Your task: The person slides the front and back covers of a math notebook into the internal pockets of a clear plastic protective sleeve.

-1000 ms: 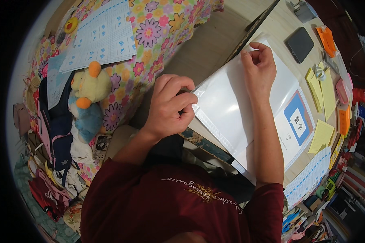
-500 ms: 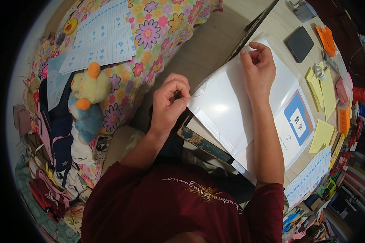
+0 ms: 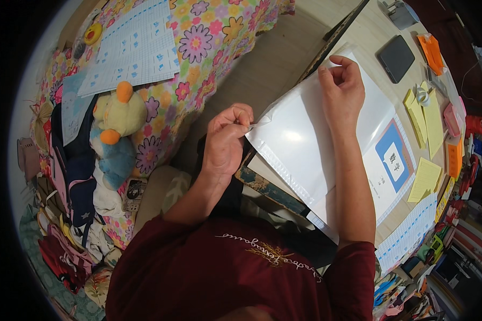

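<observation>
A book in a clear plastic book cover [image 3: 294,136] lies at a slant on the table; its glossy white face is up. Thumb and fingertips of my left hand [image 3: 227,139] pinch a thin bit of the clear film at the cover's left corner, just off the table edge. My right hand [image 3: 345,93] rests on the upper part of the book, fingers loosely curved, with a gap between thumb and forefinger. Beside my right forearm shows a white sheet with a blue printed panel [image 3: 392,158], partly hidden by the arm.
On the table [image 3: 359,29] are a dark phone [image 3: 395,59], yellow paper pieces [image 3: 426,179], an orange packet [image 3: 431,53], a tape roll [image 3: 422,96] and a blue-gridded sheet [image 3: 407,235]. To the left, a flowered cloth [image 3: 198,48] bears gridded sheets [image 3: 136,51] and a plush duck [image 3: 123,115].
My left hand has turned slightly and its fingers have shifted; a short strip of film now shows between them and the cover's corner. The right hand stays almost still.
</observation>
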Tool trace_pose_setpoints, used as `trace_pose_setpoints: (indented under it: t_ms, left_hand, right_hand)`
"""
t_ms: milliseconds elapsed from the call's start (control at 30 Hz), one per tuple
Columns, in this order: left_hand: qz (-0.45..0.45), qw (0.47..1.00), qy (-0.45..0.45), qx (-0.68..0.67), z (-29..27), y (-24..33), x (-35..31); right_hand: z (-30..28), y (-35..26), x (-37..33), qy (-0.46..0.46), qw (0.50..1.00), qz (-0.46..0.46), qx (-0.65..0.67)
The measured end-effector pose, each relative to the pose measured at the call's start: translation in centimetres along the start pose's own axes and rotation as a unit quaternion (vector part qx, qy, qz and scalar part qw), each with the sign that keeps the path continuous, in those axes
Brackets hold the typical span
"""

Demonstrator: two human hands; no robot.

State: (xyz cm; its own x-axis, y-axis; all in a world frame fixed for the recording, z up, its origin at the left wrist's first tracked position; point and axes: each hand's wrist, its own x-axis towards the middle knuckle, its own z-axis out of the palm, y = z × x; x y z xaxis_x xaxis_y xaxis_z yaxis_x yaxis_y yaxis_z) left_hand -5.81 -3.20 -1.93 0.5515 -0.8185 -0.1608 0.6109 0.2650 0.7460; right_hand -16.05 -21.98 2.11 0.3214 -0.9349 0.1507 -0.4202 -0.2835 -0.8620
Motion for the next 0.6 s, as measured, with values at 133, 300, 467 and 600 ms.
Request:
trace_pose_setpoints:
  t_ms: [133,300,467,600]
  left_hand:
    - [-0.004,1.000,0.003,-0.010,0.14,0.09,-0.14]
    - [-0.017,0.999,0.000,-0.030,0.19,0.23,-0.14]
    - [-0.023,0.999,0.002,-0.040,0.08,0.21,-0.11]
    - [-0.028,0.998,-0.002,-0.056,-0.04,0.31,-0.08]
  right_hand:
    - [-0.02,0.01,-0.03,-0.001,1.000,-0.008,-0.003]
    - [-0.04,-0.12,0.03,-0.001,1.000,0.004,-0.002]
    - [-0.09,-0.20,-0.01,0.000,1.000,0.004,0.004]
    - [-0.05,-0.23,-0.02,0.002,1.000,-0.002,0.005]
